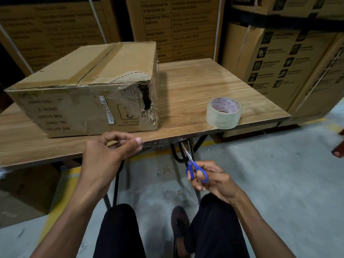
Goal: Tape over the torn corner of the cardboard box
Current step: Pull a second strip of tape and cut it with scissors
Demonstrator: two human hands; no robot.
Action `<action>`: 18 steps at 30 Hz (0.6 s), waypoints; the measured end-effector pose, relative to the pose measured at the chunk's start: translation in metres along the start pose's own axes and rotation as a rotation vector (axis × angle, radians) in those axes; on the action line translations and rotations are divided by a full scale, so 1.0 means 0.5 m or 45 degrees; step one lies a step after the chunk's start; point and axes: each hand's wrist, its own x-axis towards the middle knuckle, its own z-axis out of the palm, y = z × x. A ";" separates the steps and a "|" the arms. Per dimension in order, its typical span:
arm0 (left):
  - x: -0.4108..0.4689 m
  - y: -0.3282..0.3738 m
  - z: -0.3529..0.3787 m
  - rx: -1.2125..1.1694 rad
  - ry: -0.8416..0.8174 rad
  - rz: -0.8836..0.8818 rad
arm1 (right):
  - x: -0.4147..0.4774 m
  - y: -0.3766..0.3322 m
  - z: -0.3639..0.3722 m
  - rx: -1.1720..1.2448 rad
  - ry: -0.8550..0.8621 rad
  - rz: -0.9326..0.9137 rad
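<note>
A brown cardboard box [83, 90] lies on the wooden table [195, 86], its near right corner [147, 101] torn open with a dark hole and some clear tape over it. A roll of clear tape [224, 112] stands near the table's right front edge. My left hand [111, 148] pinches one end of a clear tape strip [160, 142] stretched along the table's front edge. My right hand [208, 179] holds blue-handled scissors [195, 166], blades pointing up toward the strip's right end.
Tall stacks of printed cartons [279, 62] stand behind and to the right of the table. Black table legs [178, 155] show below the edge. My legs and a shoe are over the grey concrete floor [279, 183].
</note>
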 end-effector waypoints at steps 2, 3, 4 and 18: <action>-0.001 0.003 0.000 0.001 -0.002 -0.005 | 0.011 -0.006 0.000 -0.044 0.014 -0.021; -0.001 0.005 0.000 -0.004 -0.001 -0.009 | 0.017 -0.009 -0.001 -0.047 0.030 -0.029; -0.001 0.006 0.000 -0.009 -0.001 -0.012 | 0.022 -0.011 -0.002 -0.051 0.046 -0.035; 0.002 0.003 -0.006 -0.024 -0.014 -0.009 | 0.045 -0.018 -0.006 -0.025 0.098 -0.089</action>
